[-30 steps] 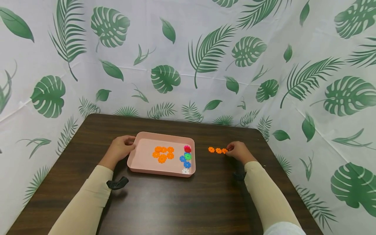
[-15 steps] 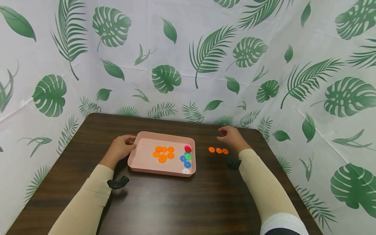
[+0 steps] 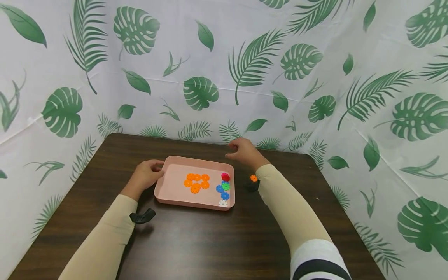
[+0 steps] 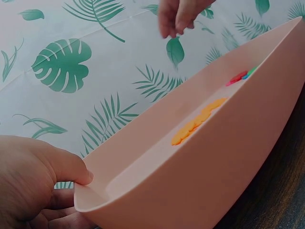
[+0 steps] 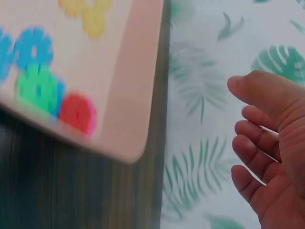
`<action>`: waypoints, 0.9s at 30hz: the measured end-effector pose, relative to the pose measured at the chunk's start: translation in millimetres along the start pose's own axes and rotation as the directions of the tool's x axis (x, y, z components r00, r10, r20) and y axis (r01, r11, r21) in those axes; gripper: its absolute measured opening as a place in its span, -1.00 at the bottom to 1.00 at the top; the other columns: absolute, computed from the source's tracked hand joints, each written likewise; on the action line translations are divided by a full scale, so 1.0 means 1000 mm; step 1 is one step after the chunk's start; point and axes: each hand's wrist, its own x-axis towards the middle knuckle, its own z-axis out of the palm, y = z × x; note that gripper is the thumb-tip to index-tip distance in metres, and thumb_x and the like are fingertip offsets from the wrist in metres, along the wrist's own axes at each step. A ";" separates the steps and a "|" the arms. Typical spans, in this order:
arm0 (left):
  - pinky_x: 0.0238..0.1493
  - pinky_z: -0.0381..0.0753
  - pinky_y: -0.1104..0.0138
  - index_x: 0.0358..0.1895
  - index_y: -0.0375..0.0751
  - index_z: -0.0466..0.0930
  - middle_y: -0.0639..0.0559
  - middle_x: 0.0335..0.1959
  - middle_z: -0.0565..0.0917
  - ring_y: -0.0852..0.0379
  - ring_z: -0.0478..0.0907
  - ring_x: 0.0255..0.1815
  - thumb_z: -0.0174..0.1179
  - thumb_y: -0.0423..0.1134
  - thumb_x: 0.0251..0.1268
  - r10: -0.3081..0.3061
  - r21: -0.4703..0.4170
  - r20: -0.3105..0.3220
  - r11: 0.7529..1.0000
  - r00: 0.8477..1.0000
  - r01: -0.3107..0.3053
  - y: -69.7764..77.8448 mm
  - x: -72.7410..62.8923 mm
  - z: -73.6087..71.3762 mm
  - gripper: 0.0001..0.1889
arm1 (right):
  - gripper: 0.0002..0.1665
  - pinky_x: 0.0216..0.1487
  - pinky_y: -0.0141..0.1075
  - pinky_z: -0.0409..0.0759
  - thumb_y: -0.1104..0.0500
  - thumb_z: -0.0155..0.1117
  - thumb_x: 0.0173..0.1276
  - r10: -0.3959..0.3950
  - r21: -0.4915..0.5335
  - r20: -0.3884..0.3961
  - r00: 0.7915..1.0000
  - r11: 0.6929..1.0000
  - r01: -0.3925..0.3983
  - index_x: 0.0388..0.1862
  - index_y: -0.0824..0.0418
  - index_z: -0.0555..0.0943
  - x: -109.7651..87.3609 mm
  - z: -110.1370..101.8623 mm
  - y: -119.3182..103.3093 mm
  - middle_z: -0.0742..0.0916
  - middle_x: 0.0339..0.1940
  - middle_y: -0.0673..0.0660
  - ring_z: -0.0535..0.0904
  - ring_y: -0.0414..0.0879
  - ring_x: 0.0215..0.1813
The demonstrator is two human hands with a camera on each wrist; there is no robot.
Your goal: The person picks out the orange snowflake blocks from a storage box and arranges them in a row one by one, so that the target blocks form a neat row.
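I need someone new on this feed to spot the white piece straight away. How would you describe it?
On the dark wooden table, find the shallow pink tray. At its right end, look past the green disc to the near right corner, where the white disc lies. It is the only white piece among its brightly coloured neighbours.

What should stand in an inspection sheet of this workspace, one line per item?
Surface: dark wood-grain table.
Job's things: pink tray, holding orange pieces and, at its right, red, green, blue and white pieces; one orange piece visible outside, by the right sleeve.
Clutter: one pale speck, too small to identify.
Hands: left hand grips the tray's left end; right hand hovers near its far right corner, no piece seen in it.
Cables: nothing seen.
Surroundings: white backdrop with green leaf print, on three sides.
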 end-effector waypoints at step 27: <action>0.17 0.63 -0.11 0.39 -0.21 0.53 -0.34 0.17 0.66 -0.25 0.63 0.12 0.24 -0.18 0.44 -0.024 -0.022 -0.010 0.999 1.000 0.024 -0.003 0.002 0.001 -0.50 | -0.65 0.01 -0.31 0.63 0.16 0.56 0.28 -0.146 -0.054 0.313 0.938 0.984 0.171 0.03 0.18 0.77 0.036 0.103 -0.078 0.75 -0.15 -0.01 0.58 -0.10 -0.14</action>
